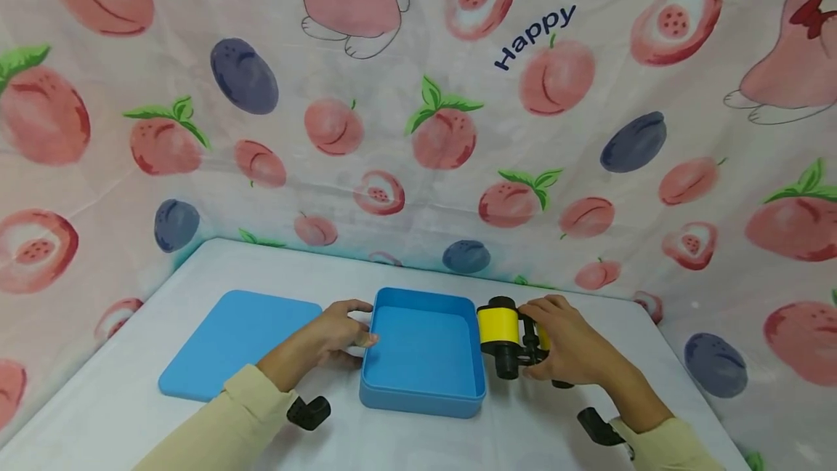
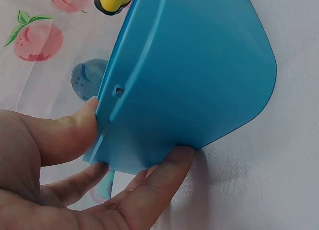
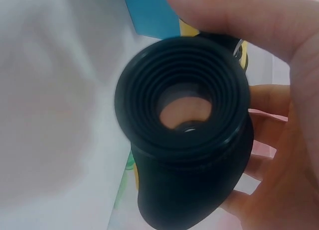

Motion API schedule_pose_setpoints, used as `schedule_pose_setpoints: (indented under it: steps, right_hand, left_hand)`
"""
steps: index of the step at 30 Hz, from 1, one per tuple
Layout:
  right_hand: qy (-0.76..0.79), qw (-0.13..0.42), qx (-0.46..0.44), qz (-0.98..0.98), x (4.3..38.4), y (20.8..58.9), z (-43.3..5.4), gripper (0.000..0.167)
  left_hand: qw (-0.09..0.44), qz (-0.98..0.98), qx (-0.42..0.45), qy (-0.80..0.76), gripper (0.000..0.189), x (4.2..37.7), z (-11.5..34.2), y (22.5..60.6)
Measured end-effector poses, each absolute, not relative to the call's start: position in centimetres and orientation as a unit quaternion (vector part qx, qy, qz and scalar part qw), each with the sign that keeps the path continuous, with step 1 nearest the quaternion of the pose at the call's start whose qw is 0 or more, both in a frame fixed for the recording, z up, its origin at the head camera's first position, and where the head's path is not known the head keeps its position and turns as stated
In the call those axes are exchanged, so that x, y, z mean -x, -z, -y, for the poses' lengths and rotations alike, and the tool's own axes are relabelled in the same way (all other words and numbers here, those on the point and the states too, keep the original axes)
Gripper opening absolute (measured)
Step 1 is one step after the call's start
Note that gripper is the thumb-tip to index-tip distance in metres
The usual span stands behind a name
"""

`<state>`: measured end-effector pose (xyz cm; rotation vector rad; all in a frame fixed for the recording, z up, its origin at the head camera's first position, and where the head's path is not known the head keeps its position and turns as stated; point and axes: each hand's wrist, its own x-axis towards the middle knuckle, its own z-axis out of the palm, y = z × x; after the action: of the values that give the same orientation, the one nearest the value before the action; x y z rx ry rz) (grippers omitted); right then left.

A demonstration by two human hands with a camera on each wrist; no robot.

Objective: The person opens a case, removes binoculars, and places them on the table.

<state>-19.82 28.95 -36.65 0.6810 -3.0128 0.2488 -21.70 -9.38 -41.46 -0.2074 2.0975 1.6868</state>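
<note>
A pair of yellow and black binoculars is in my right hand, just right of the blue box. In the right wrist view, a black eyepiece faces the camera, with the thumb above it and the fingers behind. The open blue box stands on the table with nothing inside. My left hand holds its left side. The left wrist view shows the thumb at the rim and the fingers against the outer wall and lower edge.
A flat blue lid lies on the white table to the left of the box, partly behind my left forearm. A fruit-patterned cloth hangs behind and beside the table. Black wrist devices show at both cuffs.
</note>
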Motion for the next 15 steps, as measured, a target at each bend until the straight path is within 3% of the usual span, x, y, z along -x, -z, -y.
schedule_pose_setpoints:
  steps: [15]
  right_hand:
    - [-0.072, 0.005, -0.208, 0.976, 19.76, 36.53, -29.07, 0.095]
  left_hand:
    - [0.219, -0.759, 0.059, -0.610, 0.066, 21.66, 9.54, 41.74]
